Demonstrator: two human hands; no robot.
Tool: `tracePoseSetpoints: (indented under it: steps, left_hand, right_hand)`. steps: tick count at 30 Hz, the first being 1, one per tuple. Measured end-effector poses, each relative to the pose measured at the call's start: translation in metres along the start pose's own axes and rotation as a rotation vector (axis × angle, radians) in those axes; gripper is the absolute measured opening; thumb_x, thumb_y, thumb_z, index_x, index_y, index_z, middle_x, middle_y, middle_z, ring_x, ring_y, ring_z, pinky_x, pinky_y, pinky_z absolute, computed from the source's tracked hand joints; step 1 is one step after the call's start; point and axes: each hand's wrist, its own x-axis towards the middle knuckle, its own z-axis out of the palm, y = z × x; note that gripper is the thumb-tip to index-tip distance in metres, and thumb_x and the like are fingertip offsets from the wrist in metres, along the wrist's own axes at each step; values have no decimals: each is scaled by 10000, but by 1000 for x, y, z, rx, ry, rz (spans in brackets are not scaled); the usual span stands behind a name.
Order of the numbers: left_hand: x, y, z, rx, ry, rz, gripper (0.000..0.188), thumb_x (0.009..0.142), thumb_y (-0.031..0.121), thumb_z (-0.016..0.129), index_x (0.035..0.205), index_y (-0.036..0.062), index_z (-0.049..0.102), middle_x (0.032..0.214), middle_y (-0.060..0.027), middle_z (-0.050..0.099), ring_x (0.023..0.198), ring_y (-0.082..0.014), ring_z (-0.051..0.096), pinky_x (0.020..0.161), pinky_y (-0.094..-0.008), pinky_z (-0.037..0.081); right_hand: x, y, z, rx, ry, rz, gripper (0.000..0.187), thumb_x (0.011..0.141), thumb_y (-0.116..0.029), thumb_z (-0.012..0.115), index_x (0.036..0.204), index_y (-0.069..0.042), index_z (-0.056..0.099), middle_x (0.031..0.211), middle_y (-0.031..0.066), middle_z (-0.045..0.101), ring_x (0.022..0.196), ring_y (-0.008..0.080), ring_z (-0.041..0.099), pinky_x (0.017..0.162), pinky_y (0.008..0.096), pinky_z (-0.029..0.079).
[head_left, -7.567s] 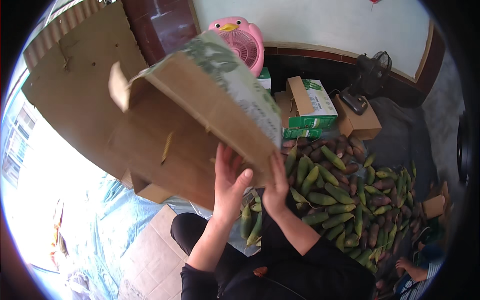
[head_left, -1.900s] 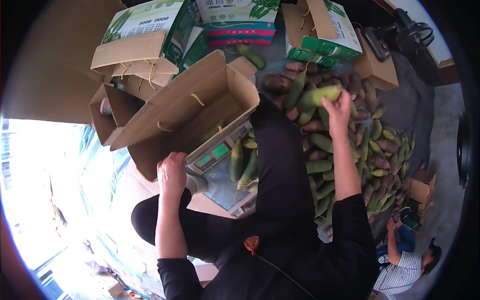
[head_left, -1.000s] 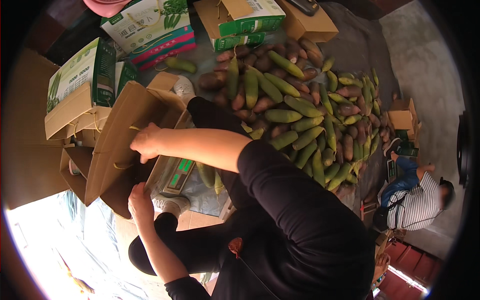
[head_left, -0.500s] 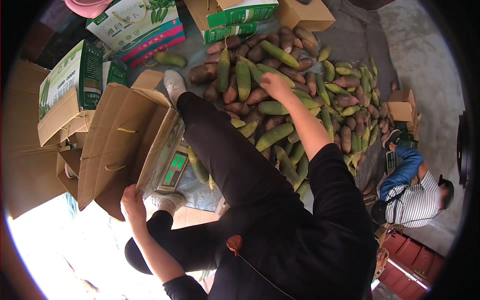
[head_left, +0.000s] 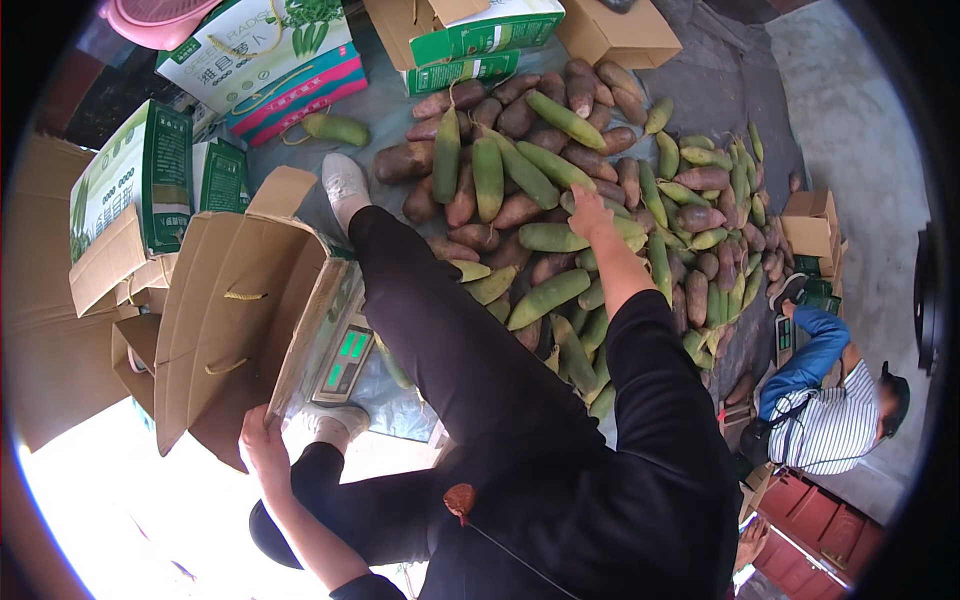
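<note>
My left hand (head_left: 265, 442) is closed on the lower near edge of an open brown cardboard box (head_left: 222, 310) with yellow cord handles. That box stands tilted beside a scale with a lit green display (head_left: 346, 350). Out over the heap, my right hand (head_left: 592, 214) is at a green radish, fingers stretched out and nothing visibly lifted; the fingertips are partly hard to make out. Around it lie green radishes (head_left: 547, 300) and many purplish-brown ones (head_left: 404, 162).
Printed green-and-white cartons (head_left: 128, 190) stand at the left, more cartons (head_left: 485, 40) at the far side. A single radish (head_left: 336, 130) lies apart near a pink-and-teal box (head_left: 300, 98). On the right a person in a striped shirt (head_left: 830, 420) sits by the heap. My legs stretch between box and heap.
My right hand has moved right and nearer to me over the radishes, its fingers now spread lower. The left hand stays on the box edge, and the whole view has shifted slightly.
</note>
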Motion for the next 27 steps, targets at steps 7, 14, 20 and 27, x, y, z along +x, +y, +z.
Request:
tracePoseSetpoints:
  steps: [7, 14, 20, 27]
  left_hand:
    - [-5, 3, -9, -10, -10, -80, 184, 747, -23, 542, 918, 1, 604, 848, -159, 592, 781, -343, 588, 693, -385, 457]
    - [-6, 25, -19, 36, 1, -114, 148, 779, 19, 566, 902, 49, 643, 875, -124, 619, 826, -326, 603, 719, -382, 474]
    - [-9, 8, -9, 40, 49, -35, 159, 771, 30, 585, 912, 59, 652, 876, -109, 625, 828, -314, 610, 726, -389, 485]
    - [-8, 12, -13, 75, 26, -20, 168, 775, 48, 583, 928, 60, 652, 881, -115, 622, 838, -320, 611, 743, -405, 484]
  right_hand:
    - [-4, -28, -6, -202, -22, -78, 376, 811, -125, 579, 1176, -192, 518, 1218, 52, 479, 1185, 258, 440, 893, 468, 434]
    - [-32, -7, -6, -201, 130, -162, 415, 720, -108, 684, 1099, -145, 520, 1136, 41, 513, 1114, 259, 484, 834, 458, 452]
    - [-62, 17, -32, 31, 316, -161, 533, 662, -106, 753, 1131, -147, 504, 1130, 62, 516, 1084, 293, 496, 839, 473, 433]
    - [-64, 13, -82, 841, 534, -363, 491, 745, 8, 691, 1187, -37, 482, 1060, 82, 547, 994, 200, 549, 831, 314, 454]
